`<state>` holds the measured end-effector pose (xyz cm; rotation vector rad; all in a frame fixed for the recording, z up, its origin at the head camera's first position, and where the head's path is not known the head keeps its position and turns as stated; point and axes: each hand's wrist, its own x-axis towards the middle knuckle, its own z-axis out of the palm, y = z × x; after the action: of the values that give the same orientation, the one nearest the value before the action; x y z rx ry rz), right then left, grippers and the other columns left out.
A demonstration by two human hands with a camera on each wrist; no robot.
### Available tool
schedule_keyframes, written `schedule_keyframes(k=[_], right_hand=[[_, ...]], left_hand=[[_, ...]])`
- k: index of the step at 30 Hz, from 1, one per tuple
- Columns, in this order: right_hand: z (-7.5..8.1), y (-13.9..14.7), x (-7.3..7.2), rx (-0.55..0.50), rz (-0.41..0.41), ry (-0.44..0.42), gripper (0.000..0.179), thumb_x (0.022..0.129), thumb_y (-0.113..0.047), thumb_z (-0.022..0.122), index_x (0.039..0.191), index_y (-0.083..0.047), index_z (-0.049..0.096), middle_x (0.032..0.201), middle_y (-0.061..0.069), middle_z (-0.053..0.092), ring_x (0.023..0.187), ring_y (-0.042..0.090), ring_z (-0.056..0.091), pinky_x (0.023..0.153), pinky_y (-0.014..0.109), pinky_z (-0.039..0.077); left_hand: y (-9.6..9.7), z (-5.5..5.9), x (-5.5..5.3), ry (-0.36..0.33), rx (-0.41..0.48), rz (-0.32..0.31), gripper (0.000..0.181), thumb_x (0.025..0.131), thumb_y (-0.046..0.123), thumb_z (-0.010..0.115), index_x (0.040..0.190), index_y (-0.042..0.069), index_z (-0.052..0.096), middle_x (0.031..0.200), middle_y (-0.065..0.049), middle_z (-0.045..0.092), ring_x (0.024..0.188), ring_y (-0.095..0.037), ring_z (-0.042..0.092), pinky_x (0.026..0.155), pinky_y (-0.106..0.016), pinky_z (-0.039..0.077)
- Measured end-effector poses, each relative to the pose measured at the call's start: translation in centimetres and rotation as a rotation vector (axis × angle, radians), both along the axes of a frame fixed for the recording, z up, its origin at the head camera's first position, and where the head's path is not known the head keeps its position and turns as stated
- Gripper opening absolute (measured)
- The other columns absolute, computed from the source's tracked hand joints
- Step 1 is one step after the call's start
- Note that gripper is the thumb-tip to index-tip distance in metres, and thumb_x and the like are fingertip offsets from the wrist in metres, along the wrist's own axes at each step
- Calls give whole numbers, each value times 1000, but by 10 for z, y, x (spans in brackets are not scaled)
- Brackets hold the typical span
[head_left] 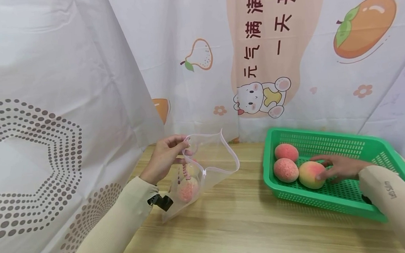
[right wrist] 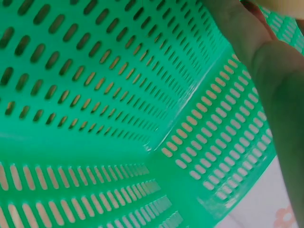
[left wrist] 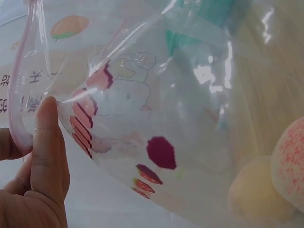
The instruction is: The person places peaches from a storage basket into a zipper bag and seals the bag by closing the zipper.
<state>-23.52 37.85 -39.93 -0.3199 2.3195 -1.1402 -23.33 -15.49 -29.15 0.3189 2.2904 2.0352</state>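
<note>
Left hand (head_left: pixel 167 155) pinches bag (head_left: pixel 203 180) — two fruits (head_left: pixel 188 189) inside | right hand (head_left: pixel 340 167) grips peach (head_left: pixel 309 175) — basket (head_left: pixel 332 205) holds three

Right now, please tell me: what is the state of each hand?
Left hand: holding the clear bag by its rim.
Right hand: gripping the yellow-pink peach in the green basket.

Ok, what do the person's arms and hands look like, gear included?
Left hand and right hand: bare, no gloves. Left sleeve and right sleeve: plain cream, close-fitting, to the wrist; small grey lettering on the right one. Black device at the left wrist; a dark bit shows under the right. No cables visible.
</note>
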Motion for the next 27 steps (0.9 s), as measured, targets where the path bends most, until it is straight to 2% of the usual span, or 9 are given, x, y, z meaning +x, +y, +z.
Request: schedule_keyframes(k=[4, 13, 20, 27], right_hand=[[-1, -4, 1, 19, 16, -4, 78, 92, -22, 71, 148, 9, 26, 135, 42, 36, 114, 43, 54, 82, 53, 58], [-2, -6, 3, 21, 28, 18, 73, 91, -21, 70, 146, 7, 30, 129, 33, 45, 108, 37, 58, 81, 52, 58], [0, -6, 4, 44, 18, 87, 75, 90, -19, 70, 146, 8, 28, 126, 32, 44, 103, 35, 59, 76, 49, 60], [8, -7, 3, 49, 22, 167, 69, 92, -20, 67, 145, 5, 30, 125, 28, 47, 102, 32, 57, 73, 44, 59]], left_hand=[[0, 0, 1, 2, -2, -1, 28, 99, 8, 60, 119, -12, 59, 97, -12, 62, 76, -11, 69, 58, -23, 59], [1, 0, 2, -1, -7, -1, 29, 99, 8, 60, 120, -13, 58, 98, -13, 62, 76, -11, 69, 59, -24, 59], [1, 1, 3, 13, -7, -1, 21, 99, 7, 59, 114, -8, 62, 96, -12, 63, 75, -11, 69, 59, -24, 59], [1, 1, 3, 9, -9, -2, 27, 100, 8, 59, 119, -12, 59, 98, -12, 62, 75, -11, 69, 58, -23, 59]])
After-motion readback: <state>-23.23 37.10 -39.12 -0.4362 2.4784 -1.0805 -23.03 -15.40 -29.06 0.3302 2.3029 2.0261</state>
